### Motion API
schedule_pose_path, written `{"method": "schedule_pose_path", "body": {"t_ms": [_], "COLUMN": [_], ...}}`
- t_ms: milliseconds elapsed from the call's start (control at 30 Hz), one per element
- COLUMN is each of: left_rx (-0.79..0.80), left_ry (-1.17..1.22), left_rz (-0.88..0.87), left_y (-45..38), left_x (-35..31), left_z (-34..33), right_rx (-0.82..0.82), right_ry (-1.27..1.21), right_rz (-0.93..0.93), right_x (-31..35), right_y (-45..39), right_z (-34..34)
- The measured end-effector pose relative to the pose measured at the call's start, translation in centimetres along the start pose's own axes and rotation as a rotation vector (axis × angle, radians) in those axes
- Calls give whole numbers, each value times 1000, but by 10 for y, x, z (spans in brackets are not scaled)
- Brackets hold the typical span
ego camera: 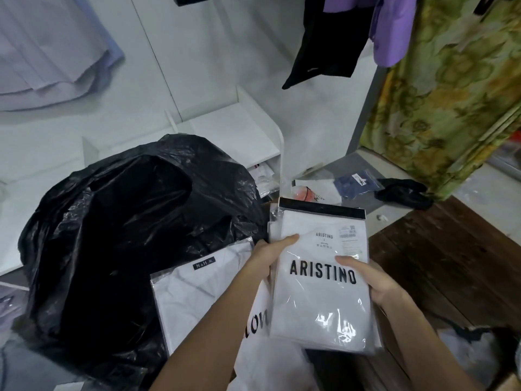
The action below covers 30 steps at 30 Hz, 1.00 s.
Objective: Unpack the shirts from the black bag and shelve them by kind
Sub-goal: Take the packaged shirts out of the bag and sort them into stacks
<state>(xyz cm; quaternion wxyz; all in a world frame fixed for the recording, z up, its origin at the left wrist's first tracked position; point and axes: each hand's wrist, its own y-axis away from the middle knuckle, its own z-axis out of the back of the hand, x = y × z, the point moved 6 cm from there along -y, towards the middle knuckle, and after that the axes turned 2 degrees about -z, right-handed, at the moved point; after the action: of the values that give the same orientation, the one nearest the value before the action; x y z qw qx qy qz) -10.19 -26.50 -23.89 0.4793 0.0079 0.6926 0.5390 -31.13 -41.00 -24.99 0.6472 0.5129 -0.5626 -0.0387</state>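
A large black plastic bag (121,230) stands open at the left, its inside dark. I hold a white packaged shirt printed ARISTINO (321,300) in front of me. My left hand (273,252) grips its left edge, thumb on top. My right hand (372,280) grips its right edge the same way. More clear packets seem stacked right under it. Another white packaged shirt with a small black label (197,292) leans against the bag below my left forearm. A white shelf unit (248,128) with dividers stands behind the bag.
Light shirts hang at the top left (50,52); black and purple garments (366,29) hang at the top right beside a green floral curtain (456,88). On the floor behind lie a blue packet (355,183) and a black cloth (403,193). Dark wooden boards (439,261) lie at the right.
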Motion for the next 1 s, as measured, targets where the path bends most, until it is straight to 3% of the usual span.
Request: {"method": "schedule_pose_path", "body": {"t_ms": [100, 167, 300, 600, 767, 1000], "left_rx": [71, 28, -10, 145, 90, 212], "left_ry": [-113, -152, -71, -167, -165, -72], "left_rz": [15, -10, -13, 13, -39, -575], "left_y": [10, 3, -6, -3, -1, 44], "left_x": [1, 7, 12, 14, -4, -87], "left_z": [-17, -25, -21, -38, -36, -21], "right_rx": [-40, -61, -63, -35, -66, -41], "right_ry": [-34, -34, -21, -18, -48, -58], "right_rz": [20, 27, 32, 28, 122, 549], "right_x": [4, 7, 11, 13, 34, 94], "right_y": [-1, -2, -6, -9, 0, 50], "right_z": [15, 22, 23, 18, 15, -2]}}
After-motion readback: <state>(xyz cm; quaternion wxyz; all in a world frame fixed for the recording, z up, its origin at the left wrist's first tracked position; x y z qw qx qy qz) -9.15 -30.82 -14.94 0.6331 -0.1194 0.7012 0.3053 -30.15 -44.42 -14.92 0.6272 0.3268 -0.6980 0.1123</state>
